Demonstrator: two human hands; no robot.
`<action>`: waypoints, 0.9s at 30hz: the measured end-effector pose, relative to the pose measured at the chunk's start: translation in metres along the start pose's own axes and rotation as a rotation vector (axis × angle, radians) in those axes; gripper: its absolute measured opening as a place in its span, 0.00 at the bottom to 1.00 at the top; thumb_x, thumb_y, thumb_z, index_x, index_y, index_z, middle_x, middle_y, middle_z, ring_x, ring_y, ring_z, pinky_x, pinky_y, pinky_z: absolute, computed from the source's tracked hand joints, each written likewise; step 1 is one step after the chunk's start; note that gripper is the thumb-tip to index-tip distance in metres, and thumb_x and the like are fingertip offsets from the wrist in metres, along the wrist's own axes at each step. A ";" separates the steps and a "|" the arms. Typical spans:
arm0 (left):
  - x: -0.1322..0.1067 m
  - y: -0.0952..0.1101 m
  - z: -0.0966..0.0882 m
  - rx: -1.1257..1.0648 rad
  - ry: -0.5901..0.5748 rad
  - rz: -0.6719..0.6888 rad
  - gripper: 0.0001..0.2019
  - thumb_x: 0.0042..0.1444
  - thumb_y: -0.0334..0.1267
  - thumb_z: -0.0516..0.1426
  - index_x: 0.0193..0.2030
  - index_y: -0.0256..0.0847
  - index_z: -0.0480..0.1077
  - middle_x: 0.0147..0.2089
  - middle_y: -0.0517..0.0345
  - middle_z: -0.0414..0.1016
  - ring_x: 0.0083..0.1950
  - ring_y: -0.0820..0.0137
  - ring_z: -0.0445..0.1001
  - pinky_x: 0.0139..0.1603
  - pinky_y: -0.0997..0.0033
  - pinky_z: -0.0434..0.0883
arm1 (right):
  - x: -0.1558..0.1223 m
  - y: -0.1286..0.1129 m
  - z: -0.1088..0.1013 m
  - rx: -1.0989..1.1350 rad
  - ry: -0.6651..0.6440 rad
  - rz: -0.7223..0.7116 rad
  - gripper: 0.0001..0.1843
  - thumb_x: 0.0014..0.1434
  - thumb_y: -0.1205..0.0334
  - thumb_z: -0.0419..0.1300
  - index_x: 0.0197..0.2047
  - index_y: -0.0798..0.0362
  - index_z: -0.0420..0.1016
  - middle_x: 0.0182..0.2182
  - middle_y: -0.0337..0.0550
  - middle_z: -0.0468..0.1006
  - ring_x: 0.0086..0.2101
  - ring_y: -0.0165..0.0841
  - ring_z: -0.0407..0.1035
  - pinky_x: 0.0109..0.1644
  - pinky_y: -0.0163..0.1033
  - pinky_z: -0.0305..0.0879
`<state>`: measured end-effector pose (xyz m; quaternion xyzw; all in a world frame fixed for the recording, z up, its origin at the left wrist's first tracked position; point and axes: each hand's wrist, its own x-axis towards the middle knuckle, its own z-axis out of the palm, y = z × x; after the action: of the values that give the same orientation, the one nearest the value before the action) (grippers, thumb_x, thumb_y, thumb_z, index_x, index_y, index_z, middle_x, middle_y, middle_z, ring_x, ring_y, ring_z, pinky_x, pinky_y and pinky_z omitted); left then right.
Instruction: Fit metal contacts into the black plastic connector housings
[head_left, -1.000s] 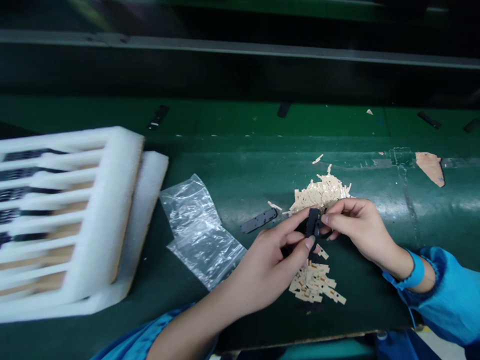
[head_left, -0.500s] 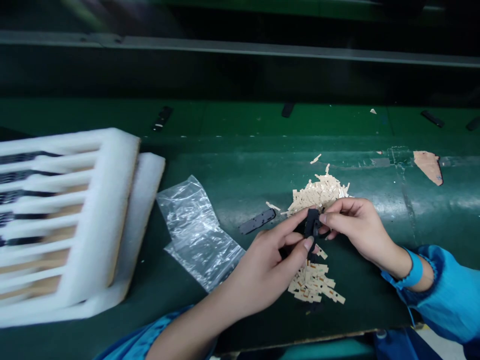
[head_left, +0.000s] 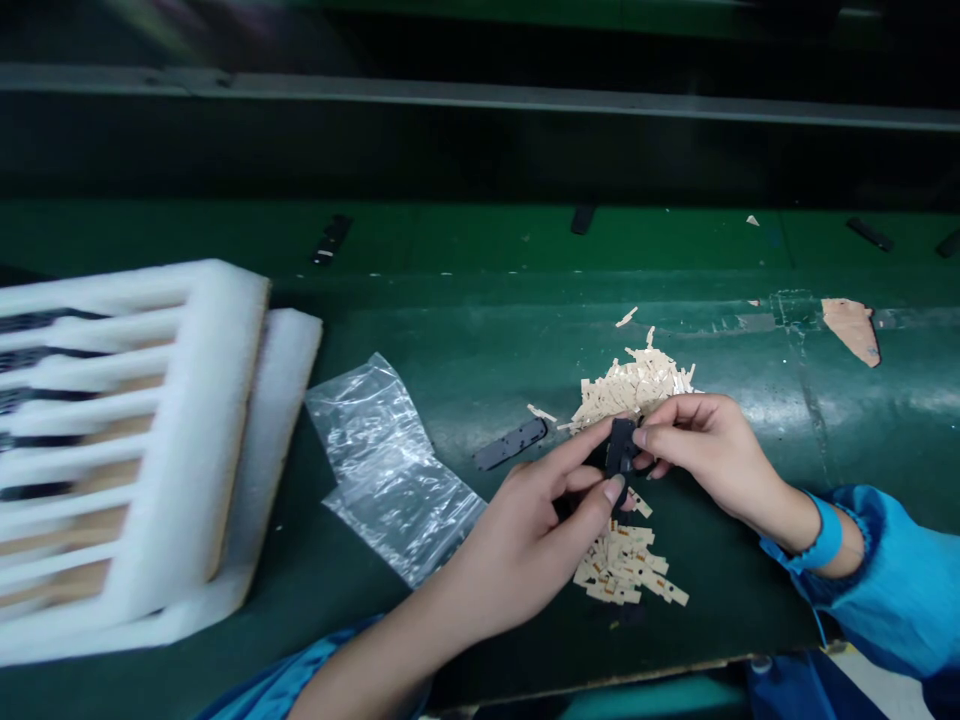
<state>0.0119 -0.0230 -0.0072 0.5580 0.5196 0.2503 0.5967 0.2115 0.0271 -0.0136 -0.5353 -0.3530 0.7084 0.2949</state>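
Observation:
My left hand (head_left: pixel 536 520) grips a small black plastic part (head_left: pixel 620 447) between thumb and fingers. At the part's right side, my right hand (head_left: pixel 701 440) is closed in a pinch, its thumb and fingertips touching the edge. Whether anything tiny sits in that pinch is hidden. Behind the hands lies a heap of thin cream-coloured pieces (head_left: pixel 630 388). Below them is a second pile of cream pieces with dark holes and coppery marks (head_left: pixel 626 565). A flat dark bar (head_left: pixel 511 444) with small holes rests left of the heap.
A clear plastic bag (head_left: pixel 397 470) lies left of my left hand. White foam trays (head_left: pixel 187 440) with slots holding black parts are stacked at the far left. Black pieces (head_left: pixel 582 219) lie along the back strip. A torn brown scrap (head_left: pixel 851 330) is at the right.
The black part has turned slightly in my left hand, showing more of its broad face. Both hands stay nearly in place. The whole view has shifted a little.

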 end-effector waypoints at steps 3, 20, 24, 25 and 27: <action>0.000 0.001 0.000 -0.006 -0.003 -0.028 0.29 0.69 0.42 0.55 0.74 0.35 0.62 0.30 0.59 0.82 0.29 0.69 0.78 0.28 0.71 0.73 | 0.000 0.000 -0.001 0.003 -0.013 0.003 0.06 0.46 0.62 0.72 0.24 0.53 0.81 0.22 0.38 0.80 0.25 0.29 0.74 0.28 0.33 0.71; 0.000 0.002 -0.001 0.015 -0.011 -0.018 0.29 0.69 0.43 0.55 0.74 0.36 0.63 0.26 0.62 0.79 0.28 0.69 0.75 0.27 0.71 0.71 | 0.001 -0.001 -0.002 0.004 -0.055 0.020 0.10 0.45 0.60 0.76 0.25 0.53 0.80 0.22 0.37 0.79 0.24 0.28 0.73 0.29 0.35 0.71; 0.000 0.001 -0.001 0.019 -0.006 -0.007 0.29 0.69 0.42 0.55 0.74 0.36 0.63 0.26 0.62 0.80 0.28 0.69 0.75 0.28 0.71 0.71 | 0.000 -0.001 -0.001 -0.003 -0.047 0.015 0.09 0.46 0.61 0.75 0.26 0.53 0.80 0.22 0.37 0.79 0.24 0.29 0.73 0.29 0.35 0.71; 0.000 0.001 -0.001 0.022 -0.004 -0.008 0.29 0.69 0.42 0.55 0.74 0.35 0.63 0.26 0.62 0.80 0.28 0.69 0.75 0.28 0.71 0.71 | 0.000 -0.001 -0.001 -0.004 -0.042 0.016 0.09 0.46 0.61 0.75 0.25 0.53 0.80 0.21 0.37 0.79 0.24 0.28 0.73 0.29 0.35 0.71; 0.000 0.001 -0.001 0.025 -0.001 -0.010 0.29 0.69 0.42 0.55 0.74 0.35 0.63 0.26 0.62 0.80 0.28 0.69 0.75 0.28 0.71 0.71 | 0.000 -0.002 0.000 0.003 -0.036 0.026 0.10 0.45 0.60 0.76 0.25 0.53 0.80 0.21 0.37 0.79 0.23 0.28 0.72 0.28 0.34 0.71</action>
<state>0.0116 -0.0220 -0.0061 0.5630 0.5252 0.2404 0.5911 0.2120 0.0286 -0.0117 -0.5267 -0.3503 0.7221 0.2802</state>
